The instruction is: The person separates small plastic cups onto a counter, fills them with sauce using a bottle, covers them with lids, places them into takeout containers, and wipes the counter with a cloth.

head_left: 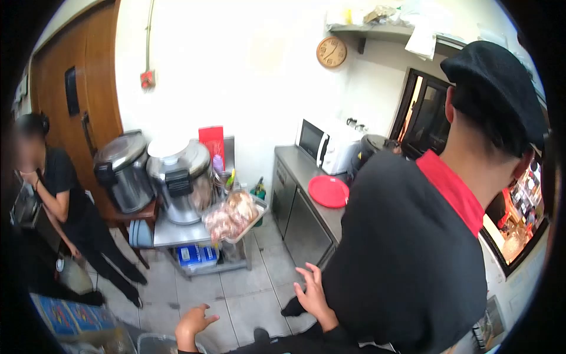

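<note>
My left hand (196, 323) is low in the view, above the tiled floor, with its fingers apart and nothing in it. To its right, my right hand (313, 293) is raised with spread fingers, also holding nothing. It is close beside the dark clothing of a person (407, 253) in a black cap and red collar, who fills the right side with their back turned. Whether my right hand touches that person cannot be told. Beyond my hands, a tray (257, 219) holds bagged pale-pink food (227, 217) at the corner of a metal cart (171, 235).
Two large metal pots (125, 177) stand at the left and centre. A steel counter (289, 156) bears a white microwave (330, 144) and a red round plate (328, 192). Another person (68, 189) in dark clothes stands at the far left. A bin (159, 343) is at the bottom.
</note>
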A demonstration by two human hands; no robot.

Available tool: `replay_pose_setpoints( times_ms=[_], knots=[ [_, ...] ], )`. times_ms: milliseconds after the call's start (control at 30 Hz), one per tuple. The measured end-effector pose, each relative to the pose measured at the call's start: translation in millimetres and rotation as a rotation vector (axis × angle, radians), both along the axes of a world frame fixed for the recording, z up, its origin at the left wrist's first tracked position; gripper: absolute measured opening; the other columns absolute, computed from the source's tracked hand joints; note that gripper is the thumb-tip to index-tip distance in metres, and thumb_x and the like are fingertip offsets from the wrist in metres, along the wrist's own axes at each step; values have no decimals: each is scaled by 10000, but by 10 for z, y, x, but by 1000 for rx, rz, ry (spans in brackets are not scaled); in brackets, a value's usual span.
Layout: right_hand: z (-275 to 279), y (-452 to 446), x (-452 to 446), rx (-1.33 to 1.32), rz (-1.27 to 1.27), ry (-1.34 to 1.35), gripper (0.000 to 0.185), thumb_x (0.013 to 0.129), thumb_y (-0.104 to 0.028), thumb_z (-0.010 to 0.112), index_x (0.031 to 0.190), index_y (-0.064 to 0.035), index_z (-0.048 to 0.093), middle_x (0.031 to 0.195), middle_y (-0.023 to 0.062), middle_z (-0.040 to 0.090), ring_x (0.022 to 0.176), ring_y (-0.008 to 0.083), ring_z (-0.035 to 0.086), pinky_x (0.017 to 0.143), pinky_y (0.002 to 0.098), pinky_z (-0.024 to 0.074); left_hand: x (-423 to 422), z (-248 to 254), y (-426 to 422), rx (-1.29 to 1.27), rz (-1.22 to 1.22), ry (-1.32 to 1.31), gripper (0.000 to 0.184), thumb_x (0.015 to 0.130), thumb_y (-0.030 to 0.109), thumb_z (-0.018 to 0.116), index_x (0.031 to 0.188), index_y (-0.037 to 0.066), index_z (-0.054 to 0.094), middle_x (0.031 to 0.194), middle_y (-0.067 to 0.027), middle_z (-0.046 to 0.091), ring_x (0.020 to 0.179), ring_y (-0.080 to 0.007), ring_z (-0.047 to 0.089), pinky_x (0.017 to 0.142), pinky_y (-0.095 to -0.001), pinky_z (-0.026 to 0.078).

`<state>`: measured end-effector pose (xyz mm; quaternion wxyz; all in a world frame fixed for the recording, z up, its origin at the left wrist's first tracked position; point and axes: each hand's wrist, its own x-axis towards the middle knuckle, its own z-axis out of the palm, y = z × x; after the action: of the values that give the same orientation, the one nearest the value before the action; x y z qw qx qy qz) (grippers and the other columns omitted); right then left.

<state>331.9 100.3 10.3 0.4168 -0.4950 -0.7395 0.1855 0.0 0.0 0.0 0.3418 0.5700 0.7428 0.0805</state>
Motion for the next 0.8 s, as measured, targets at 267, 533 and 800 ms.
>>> replay_pose_setpoints(
  times_ms=[267,533,800],
  knots=[
    [359,890,300,-21,-297,207,451,806,34,597,1241,-49,512,1363,146,379,1049,245,569,757,297,513,217,-117,2102,74,-430,-78,663,807,529,635,1211,12,536,995,-246,649,980,-368,616,830,-420,481],
    [237,1591,31,-128,-548,133,379,815,17,606,1185,-40,551,1330,134,412,1021,221,585,741,277,509,312,-3,3802,45,-772,-208,677,807,546,622,1240,35,527,994,-242,651,971,-378,619,832,-423,485],
    [330,2316,-109,-191,-611,43,392,816,-52,631,1199,-73,554,1317,150,418,1015,273,575,780,320,501,168,78,5333,50,-892,-56,659,802,521,630,1226,25,538,1030,-259,632,995,-394,601,864,-426,468]
  ],
)
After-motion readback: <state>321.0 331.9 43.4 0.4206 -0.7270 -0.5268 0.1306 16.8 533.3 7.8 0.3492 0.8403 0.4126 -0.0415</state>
